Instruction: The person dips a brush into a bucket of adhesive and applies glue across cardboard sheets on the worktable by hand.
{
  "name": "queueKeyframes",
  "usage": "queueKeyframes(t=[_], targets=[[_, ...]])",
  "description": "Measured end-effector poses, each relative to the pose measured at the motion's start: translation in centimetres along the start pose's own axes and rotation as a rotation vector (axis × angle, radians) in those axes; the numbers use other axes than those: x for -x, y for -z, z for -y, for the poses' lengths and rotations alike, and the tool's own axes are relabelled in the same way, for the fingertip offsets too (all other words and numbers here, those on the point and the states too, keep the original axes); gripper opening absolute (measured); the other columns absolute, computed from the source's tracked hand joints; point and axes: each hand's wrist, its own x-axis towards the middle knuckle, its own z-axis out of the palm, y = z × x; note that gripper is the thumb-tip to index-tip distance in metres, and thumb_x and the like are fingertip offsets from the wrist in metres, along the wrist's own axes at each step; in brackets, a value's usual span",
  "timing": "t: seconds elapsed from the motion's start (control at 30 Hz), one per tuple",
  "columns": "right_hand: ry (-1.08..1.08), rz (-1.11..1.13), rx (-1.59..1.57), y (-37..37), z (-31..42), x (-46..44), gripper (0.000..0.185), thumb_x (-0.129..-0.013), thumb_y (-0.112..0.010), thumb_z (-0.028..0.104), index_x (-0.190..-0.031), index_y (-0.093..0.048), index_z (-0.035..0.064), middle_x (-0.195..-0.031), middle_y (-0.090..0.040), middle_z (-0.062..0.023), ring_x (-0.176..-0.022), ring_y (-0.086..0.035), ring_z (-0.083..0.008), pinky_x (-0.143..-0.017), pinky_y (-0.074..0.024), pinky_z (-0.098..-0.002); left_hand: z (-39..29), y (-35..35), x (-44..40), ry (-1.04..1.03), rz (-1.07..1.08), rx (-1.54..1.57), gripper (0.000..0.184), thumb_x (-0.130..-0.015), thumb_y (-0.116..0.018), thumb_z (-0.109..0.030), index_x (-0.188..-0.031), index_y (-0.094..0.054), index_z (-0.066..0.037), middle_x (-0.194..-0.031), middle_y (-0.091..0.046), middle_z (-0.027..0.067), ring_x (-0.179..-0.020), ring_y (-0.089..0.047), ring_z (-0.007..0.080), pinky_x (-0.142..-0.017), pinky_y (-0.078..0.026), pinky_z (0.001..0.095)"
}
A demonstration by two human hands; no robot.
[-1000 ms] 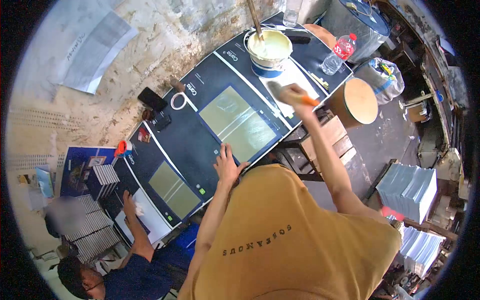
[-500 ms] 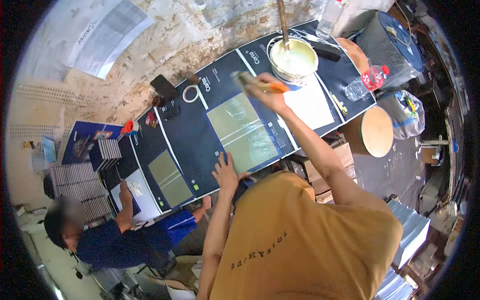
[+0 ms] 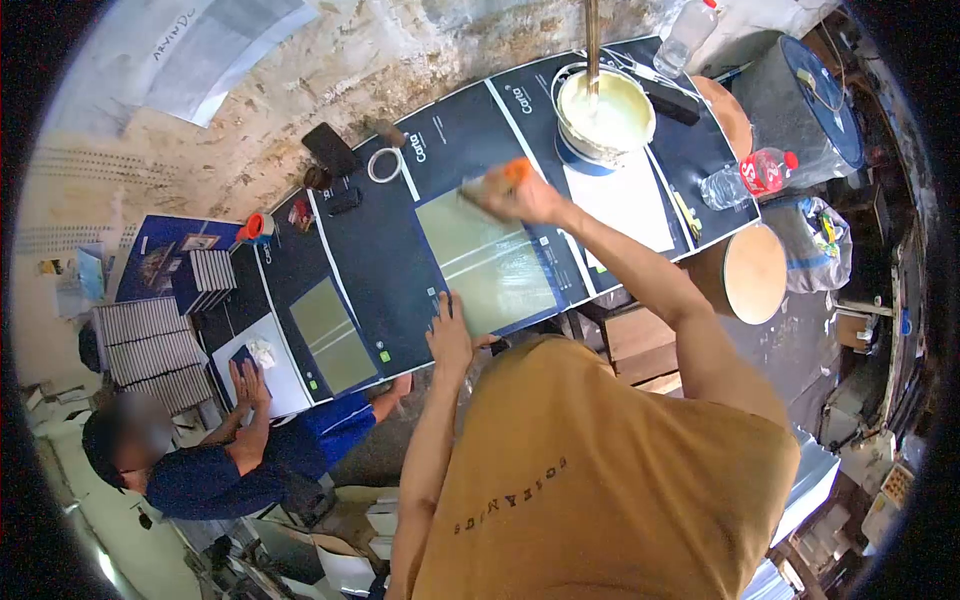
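Note:
My right hand (image 3: 530,197) grips a brush (image 3: 517,170) with an orange handle. Its bristle end, smeared by motion, is over the upper edge of a blue-bordered cover with grey boards (image 3: 485,270). Wet, shiny streaks show on those boards. My left hand (image 3: 450,338) lies with fingers stretched out at the cover's near left corner. Behind and right of my right hand stands a bucket of cream-coloured paste (image 3: 607,118), with a wooden stick (image 3: 592,45) upright in it. White paper (image 3: 620,205) lies beside the bucket.
A second grey-board cover (image 3: 335,335) lies to the left. Farther left, a co-worker (image 3: 220,470) presses both hands on a dark piece over white paper. A tape roll (image 3: 384,166), a phone (image 3: 330,150), and a red-labelled bottle (image 3: 750,178) stand or lie on the table.
My right hand has brought the brush slightly down and nearer, onto the cover's upper part. My left hand stays in place. The co-worker's two hands are now together on the dark piece.

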Motion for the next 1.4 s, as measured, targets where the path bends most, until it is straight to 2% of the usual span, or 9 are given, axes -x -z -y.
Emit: queueKeyframes(t=[0.13, 0.23, 0.4, 0.53, 0.67, 0.87, 1.07, 1.2, 1.4], targets=[[-0.616, 0.122, 0.062, 1.2, -2.4, 1.5, 0.029, -0.082, -0.070, 0.036, -0.093, -0.069, 0.0084, -0.087, -0.068, -0.0208, -0.080, -0.067, -0.0387, -0.068, -0.0527, -0.0444, 0.0, 0.2, 0.0, -0.001, 0.021, -0.019, 0.123, -0.057, -0.086, -0.055, -0.153, -0.025, -0.009, -0.158, -0.028, 0.0152, -0.124, -0.052, 0.0403, -0.095, -0.046, 0.0603], [-0.260, -0.210, 0.288, 4.0, -3.6, 1.1, 0.024, -0.081, -0.071, 0.031, -0.089, -0.070, 0.0090, -0.085, -0.069, -0.0184, -0.077, -0.068, -0.0360, -0.069, -0.0540, -0.0419, 0.2, 0.4, -0.4, -0.006, 0.027, 0.000, 0.124, -0.057, -0.085, -0.056, -0.153, -0.024, -0.008, -0.158, -0.029, 0.0157, -0.124, -0.052, 0.0415, -0.096, -0.046, 0.0588], [-0.054, 0.183, -0.094, 1.3, -0.8, 1.4, 0.032, -0.083, -0.070, 0.037, -0.088, -0.066, 0.0062, -0.079, -0.067, -0.0200, -0.073, -0.066, -0.0373, -0.069, -0.0533, -0.0422, 0.9, -0.6, -0.3, -0.060, -0.031, 0.038, 0.124, -0.058, -0.084, -0.058, -0.153, -0.024, -0.007, -0.157, -0.029, 0.0178, -0.123, -0.052, 0.0421, -0.095, -0.046, 0.0581], [-0.225, 0.315, 0.236, 2.6, -4.4, -4.2, 0.050, -0.084, -0.067, 0.053, -0.078, -0.067, 0.0039, -0.076, -0.067, -0.0226, -0.073, -0.068, -0.0399, -0.068, -0.0533, -0.0475, 1.2, -1.1, -0.5, -0.095, -0.046, 0.017, 0.123, -0.058, -0.082, -0.061, -0.151, -0.027, -0.004, -0.154, -0.030, 0.0231, -0.121, -0.054, 0.0428, -0.092, -0.050, 0.0509], [-0.128, -0.058, 0.410, 2.7, -6.7, -9.3, 0.045, -0.084, -0.067, 0.048, -0.077, -0.068, 0.0036, -0.073, -0.067, -0.0224, -0.071, -0.067, -0.0408, -0.063, -0.0530, -0.0484, 1.7, -1.5, -0.5, -0.085, -0.033, 0.041, 0.123, -0.058, -0.082, -0.062, -0.152, -0.026, -0.005, -0.156, -0.029, 0.0206, -0.121, -0.053, 0.0423, -0.093, -0.048, 0.0558], [0.216, 0.608, 0.299, -0.7, 2.1, -8.9, 0.037, -0.088, -0.065, 0.042, -0.077, -0.067, 0.0064, -0.073, -0.067, -0.0191, -0.071, -0.066, -0.0412, -0.060, -0.0501, -0.0486, 1.7, -1.4, -0.5, -0.078, -0.045, 0.067, 0.123, -0.058, -0.081, -0.062, -0.152, -0.026, -0.006, -0.156, -0.028, 0.0195, -0.122, -0.052, 0.0435, -0.095, -0.046, 0.0595], [0.141, 0.203, 0.350, -5.4, -0.2, -14.4, 0.041, -0.083, -0.066, 0.048, -0.089, -0.066, 0.0070, -0.079, -0.070, -0.0192, -0.077, -0.068, -0.0413, -0.066, -0.0533, -0.0531, 1.8, -1.3, -0.2, -0.126, -0.089, 0.016, 0.122, -0.059, -0.081, -0.063, -0.150, -0.029, -0.001, -0.153, -0.031, 0.0247, -0.124, -0.051, 0.0431, -0.094, -0.049, 0.0531], [0.327, 0.687, 0.046, -6.3, 3.7, -13.1, 0.041, -0.082, -0.067, 0.049, -0.090, -0.069, 0.0090, -0.089, -0.071, -0.0192, -0.084, -0.069, -0.0393, -0.072, -0.0539, -0.0503, 1.7, -0.9, 0.0, -0.097, -0.045, 0.098, 0.122, -0.060, -0.081, -0.061, -0.152, -0.024, -0.005, -0.157, -0.026, 0.0203, -0.127, -0.048, 0.0431, -0.098, -0.045, 0.0601], [0.053, 0.363, 0.388, -7.8, 4.4, -15.1, 0.039, -0.078, -0.073, 0.044, -0.091, -0.071, 0.0077, -0.089, -0.071, -0.0189, -0.082, -0.070, -0.0377, -0.072, -0.0549, -0.0471, 2.0, -1.8, 0.0, -0.116, -0.070, 0.150, 0.121, -0.062, -0.082, -0.058, -0.153, -0.022, -0.007, -0.159, -0.023, 0.0179, -0.130, -0.046, 0.0435, -0.099, -0.041, 0.0654]])
